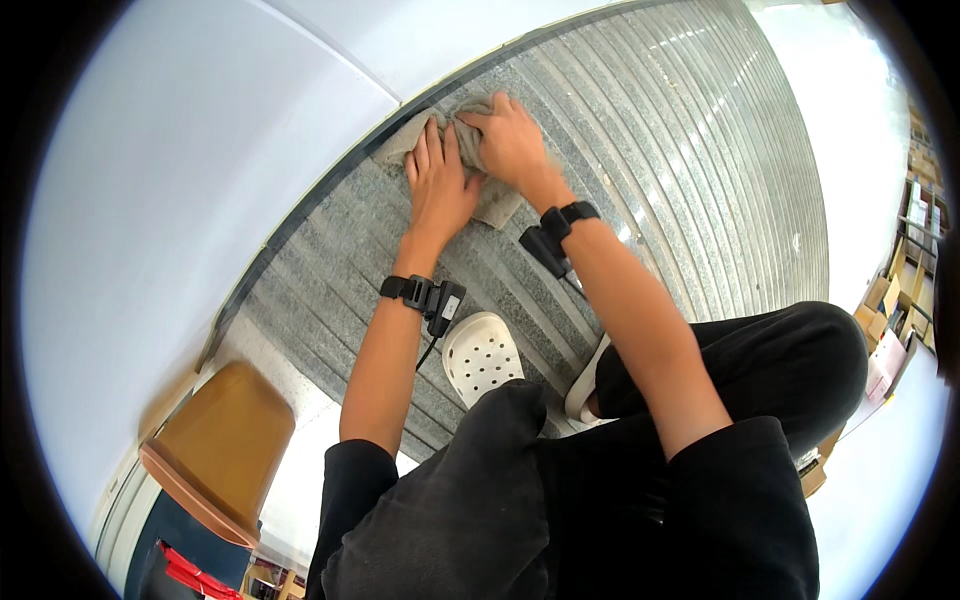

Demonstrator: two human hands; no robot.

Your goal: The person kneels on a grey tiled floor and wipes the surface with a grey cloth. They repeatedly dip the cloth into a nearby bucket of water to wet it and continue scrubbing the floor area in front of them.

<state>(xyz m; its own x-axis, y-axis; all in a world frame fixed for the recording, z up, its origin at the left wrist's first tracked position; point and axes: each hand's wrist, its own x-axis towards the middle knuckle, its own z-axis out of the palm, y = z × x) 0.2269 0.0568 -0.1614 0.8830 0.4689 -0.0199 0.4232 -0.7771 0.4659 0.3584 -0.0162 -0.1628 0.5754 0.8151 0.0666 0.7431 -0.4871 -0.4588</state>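
A crumpled grey-beige cloth (495, 205) lies on the grey ribbed mat (690, 140), close to the dark strip along the foot of the white wall. My left hand (437, 185) grips the cloth with bent fingers on its left part. My right hand (510, 145) is closed on the bunched cloth just to the right. Both wrists carry black straps with small devices. My white perforated clog (480, 355) stands below my hands, between my forearms.
The white wall (170, 170) runs along the left and top. A brown rounded plastic object (220, 440) stands at lower left, above some red items (190, 570). Shelving with cardboard boxes (890, 295) shows at the far right. My bent dark-trousered knee is at lower right.
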